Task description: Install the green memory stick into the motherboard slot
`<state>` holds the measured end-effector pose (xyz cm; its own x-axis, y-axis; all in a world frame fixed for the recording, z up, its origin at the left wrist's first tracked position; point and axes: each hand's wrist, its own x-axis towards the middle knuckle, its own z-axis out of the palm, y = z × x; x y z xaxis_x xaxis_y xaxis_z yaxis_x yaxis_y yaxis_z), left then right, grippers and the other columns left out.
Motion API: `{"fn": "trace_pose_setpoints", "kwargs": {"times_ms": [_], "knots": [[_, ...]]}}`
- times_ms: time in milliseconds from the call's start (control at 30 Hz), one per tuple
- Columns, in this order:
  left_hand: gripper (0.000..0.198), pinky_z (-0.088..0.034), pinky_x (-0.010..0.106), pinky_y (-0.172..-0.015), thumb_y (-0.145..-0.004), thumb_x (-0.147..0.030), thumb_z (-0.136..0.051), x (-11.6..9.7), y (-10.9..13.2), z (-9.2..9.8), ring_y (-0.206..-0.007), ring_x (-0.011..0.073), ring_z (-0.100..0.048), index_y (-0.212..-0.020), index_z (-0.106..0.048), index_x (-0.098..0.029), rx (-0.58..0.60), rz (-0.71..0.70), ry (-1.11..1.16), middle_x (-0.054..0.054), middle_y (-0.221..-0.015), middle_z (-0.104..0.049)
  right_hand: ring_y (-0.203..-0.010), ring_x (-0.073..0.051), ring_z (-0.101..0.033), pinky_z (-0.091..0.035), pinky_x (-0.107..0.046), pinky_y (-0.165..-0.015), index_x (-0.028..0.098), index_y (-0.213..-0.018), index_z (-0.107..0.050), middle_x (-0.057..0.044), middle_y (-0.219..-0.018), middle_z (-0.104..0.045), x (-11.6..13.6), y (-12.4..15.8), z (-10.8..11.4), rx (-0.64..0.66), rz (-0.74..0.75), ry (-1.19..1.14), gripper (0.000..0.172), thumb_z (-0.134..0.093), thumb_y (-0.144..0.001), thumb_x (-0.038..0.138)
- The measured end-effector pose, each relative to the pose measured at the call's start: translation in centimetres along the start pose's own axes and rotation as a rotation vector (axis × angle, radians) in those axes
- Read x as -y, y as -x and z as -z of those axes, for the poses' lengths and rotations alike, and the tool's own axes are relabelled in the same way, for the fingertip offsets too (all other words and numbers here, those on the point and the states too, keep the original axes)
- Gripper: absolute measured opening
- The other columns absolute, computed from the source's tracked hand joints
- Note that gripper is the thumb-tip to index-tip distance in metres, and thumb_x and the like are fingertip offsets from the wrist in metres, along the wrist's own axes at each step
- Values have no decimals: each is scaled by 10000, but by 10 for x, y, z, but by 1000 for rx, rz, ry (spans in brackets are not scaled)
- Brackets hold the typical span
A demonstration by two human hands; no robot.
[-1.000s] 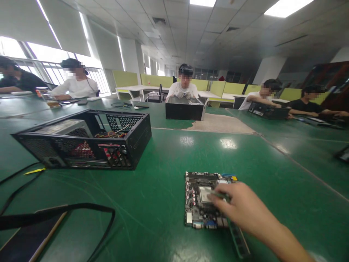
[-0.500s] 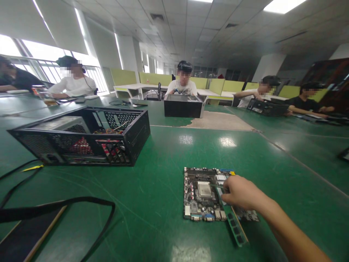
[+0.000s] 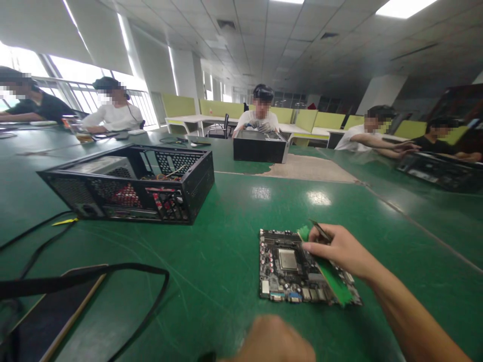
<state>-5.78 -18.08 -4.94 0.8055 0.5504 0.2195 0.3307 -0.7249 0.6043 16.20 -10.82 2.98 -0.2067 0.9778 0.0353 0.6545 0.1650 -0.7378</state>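
Observation:
A dark motherboard (image 3: 287,266) lies flat on the green table (image 3: 234,241) in front of me. My right hand (image 3: 339,250) is closed on a green memory stick (image 3: 328,271), which lies along the board's right side. My left hand (image 3: 271,339) shows at the bottom edge, blurred, its fingers hidden, near the board's front edge.
An open black computer case (image 3: 132,183) with wires inside stands to the left. A black strap (image 3: 94,276) and a phone (image 3: 49,317) lie at the lower left. Several people sit across the tables, one behind another black case (image 3: 260,148).
My right hand has moved the memory stick from over the board's front edge up onto its right side. My left hand has come into view at the bottom.

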Motion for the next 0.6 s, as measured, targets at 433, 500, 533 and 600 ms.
{"fn": "trace_pose_setpoints", "kwargs": {"times_ms": [433, 500, 533, 600], "knots": [[125, -364, 233, -561, -741, -264, -627, 100, -104, 94, -638, 152, -564, -751, -706, -169, -251, 261, 39, -1, -662, -659, -694, -138, -552, -297, -223, -586, 238, -848, -647, 17, -761, -654, -4, -55, -20, -140, 145, 509, 151, -584, -712, 260], [132, -356, 224, -553, -745, -271, -623, 109, -102, 90, -616, 139, -551, -713, -695, -165, -305, 258, 58, -7, -631, -644, -694, -144, -568, -307, -228, -580, 260, -865, -677, 17, -775, -672, -9, -54, -15, -137, 102, 545, 176, -597, -715, 308], [144, -361, 219, -558, -754, -275, -618, 113, -101, 89, -613, 133, -549, -704, -689, -160, -321, 250, 82, -8, -630, -643, -683, -146, -569, -309, -231, -573, 266, -868, -686, 16, -775, -676, -14, -55, -11, -127, 62, 555, 190, -610, -707, 334], [165, -378, 212, -574, -763, -290, -622, 121, -98, 87, -623, 127, -557, -706, -685, -149, -327, 241, 123, -4, -651, -654, -659, -153, -567, -315, -239, -559, 257, -860, -700, 5, -764, -676, -27, -59, -6, -103, -29, 546, 224, -633, -689, 385]]}}
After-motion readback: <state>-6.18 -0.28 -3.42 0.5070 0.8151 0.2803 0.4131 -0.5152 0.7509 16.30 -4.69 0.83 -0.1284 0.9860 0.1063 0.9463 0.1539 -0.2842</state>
